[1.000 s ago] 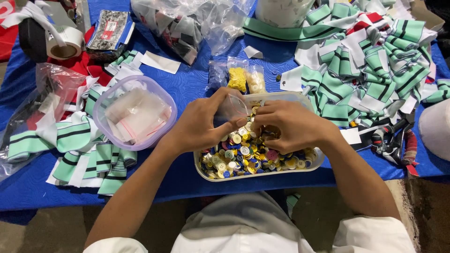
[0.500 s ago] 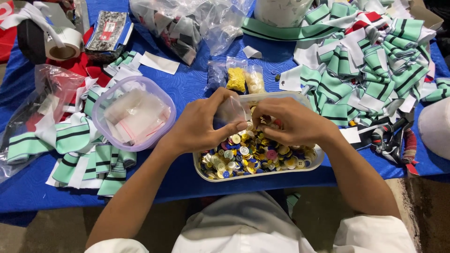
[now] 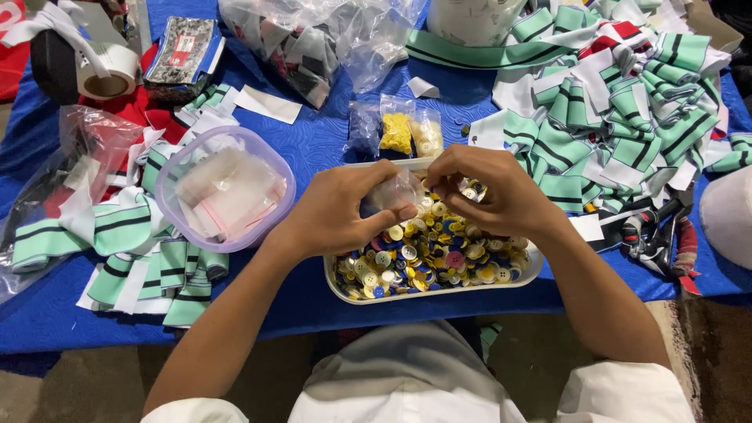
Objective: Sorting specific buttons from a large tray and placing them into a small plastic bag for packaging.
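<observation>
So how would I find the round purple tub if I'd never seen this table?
Start at the blue table cover and find the white tray of coloured buttons under the two hands. Look just to the tray's left, beside the left hand: the round tub sits on striped green cloth pieces. It alone has a see-through lilac rim and holds small clear bags, not buttons.

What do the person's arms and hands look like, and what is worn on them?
Both forearms are bare. The left hand and the right hand wear no gloves, and no rings, watch or bracelets show. Short white sleeves show only at the bottom edge of the picture, at the upper arms.
</observation>
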